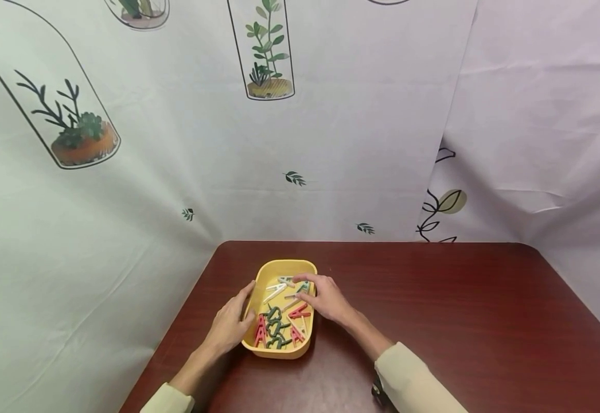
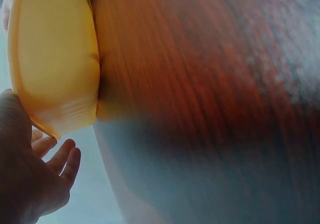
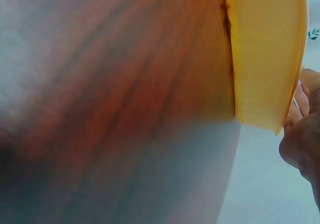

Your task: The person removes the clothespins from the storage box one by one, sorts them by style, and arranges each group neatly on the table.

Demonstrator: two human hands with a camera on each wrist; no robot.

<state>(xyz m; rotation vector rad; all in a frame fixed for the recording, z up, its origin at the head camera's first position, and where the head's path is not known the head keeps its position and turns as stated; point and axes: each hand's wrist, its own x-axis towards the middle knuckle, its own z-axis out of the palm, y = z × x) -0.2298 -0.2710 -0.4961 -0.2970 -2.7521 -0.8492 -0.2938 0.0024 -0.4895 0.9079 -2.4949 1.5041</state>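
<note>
A yellow plastic basket [image 1: 283, 267] on the table holds several clothespins: white ones [image 1: 275, 292], red ones [image 1: 260, 330] and pale or grey-green ones toward the far end. Dark green clips [image 1: 274, 328] lie among them. My left hand [image 1: 230, 321] rests against the basket's left rim, thumb and fingers spread apart; the left wrist view shows its fingers [image 2: 72, 161] loosely extended by the basket's end. Over the right rim reaches my right hand [image 1: 326, 298], its thumb and forefinger apart above the clothespins. In the right wrist view the basket wall [image 3: 267, 59] partly hides its fingertips.
The dark red-brown table [image 1: 434, 310] extends to the right of the basket. A small black object [image 1: 377, 393] is partly hidden by the right sleeve [image 1: 413, 376]. White cloth [image 1: 357, 143] printed with plants hangs behind the table and at both sides.
</note>
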